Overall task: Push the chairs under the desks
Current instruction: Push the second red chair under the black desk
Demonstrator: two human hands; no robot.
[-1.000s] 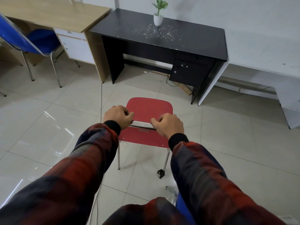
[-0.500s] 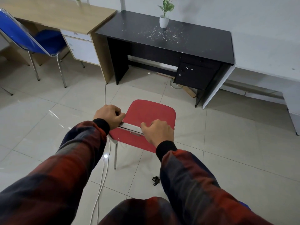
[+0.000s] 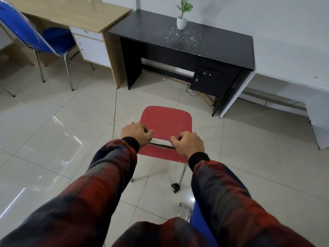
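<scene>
A red chair (image 3: 165, 120) with metal legs stands on the tiled floor, its seat pointing at the black desk (image 3: 199, 43) a short way ahead. My left hand (image 3: 136, 133) and my right hand (image 3: 188, 144) both grip the top edge of its backrest, fingers curled over it. The knee space under the black desk is open, with a drawer cabinet on its right side. A blue chair (image 3: 35, 36) sits partly under the wooden desk (image 3: 71, 13) at the far left.
A small white pot with a green plant (image 3: 182, 22) stands on the black desk. A cable (image 3: 115, 104) runs along the floor left of the red chair. Another blue chair's edge (image 3: 199, 221) shows by my right arm. A white bench (image 3: 316, 111) lies at right.
The red chair has moved forward with my hands, closer to the black desk. Both hands keep the same grip on the backrest.
</scene>
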